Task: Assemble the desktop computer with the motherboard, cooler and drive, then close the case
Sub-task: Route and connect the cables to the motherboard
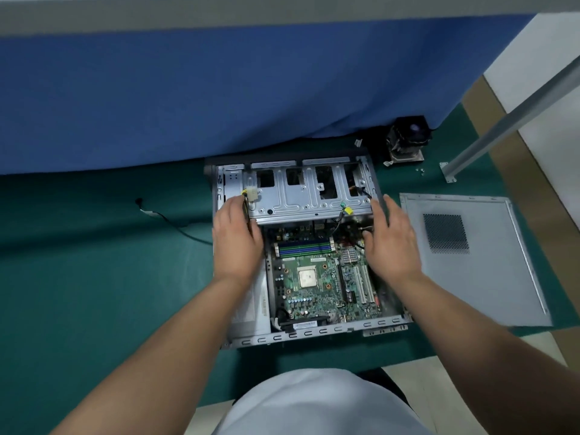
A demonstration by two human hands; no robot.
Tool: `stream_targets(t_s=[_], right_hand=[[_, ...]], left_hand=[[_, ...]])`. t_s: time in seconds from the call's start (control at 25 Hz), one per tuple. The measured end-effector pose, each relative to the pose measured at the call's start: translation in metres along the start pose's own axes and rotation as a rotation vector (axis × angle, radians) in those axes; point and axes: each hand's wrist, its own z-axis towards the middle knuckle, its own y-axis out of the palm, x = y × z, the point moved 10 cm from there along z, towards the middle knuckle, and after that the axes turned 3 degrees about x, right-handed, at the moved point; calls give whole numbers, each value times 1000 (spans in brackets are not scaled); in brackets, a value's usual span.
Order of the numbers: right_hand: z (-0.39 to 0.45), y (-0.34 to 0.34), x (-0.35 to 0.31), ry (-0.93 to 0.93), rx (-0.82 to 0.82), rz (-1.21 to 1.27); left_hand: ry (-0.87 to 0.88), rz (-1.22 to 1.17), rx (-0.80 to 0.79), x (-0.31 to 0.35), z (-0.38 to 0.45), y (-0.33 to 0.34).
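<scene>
A: Nearest the camera: a pale garment [317, 403], then two bare forearms reaching into the open case [314, 335] on the green mat [94, 293].

B: Risks?

A: The motherboard [317, 277] lies flat in the case, socket bare; the loose cables [345, 215] at the drive cage [301, 196] could, in my judgement, snag or be pinched if the cage shifts.

B: Hand positions?

A: Left hand [237, 237] rests on the cage's left end, fingers slightly curled over its edge; whether it grips cannot be told. Right hand [390, 240] is flat, fingers straight, against the cage's right end. The board lies between and just below both. The cooler [406, 142] stands well apart beyond the case; the side panel [470, 259] lies to the right.
</scene>
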Motion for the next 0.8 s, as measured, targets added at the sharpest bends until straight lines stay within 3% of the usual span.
stream_targets(t_s=[0.16,0.28,0.68,0.8], right_hand=[[3,-5,-1,-65,53,61],[9,-12,-11,-121,108,114],[42,-19,-29,28,100,366],[48,-21,-36,41,56,575]], left_hand=[[195,186,-38,11,-13,13],[192,208,-41,9,-13,17],[183,273,-81,13,-16,16],[339,180,-92,50,-19,19]])
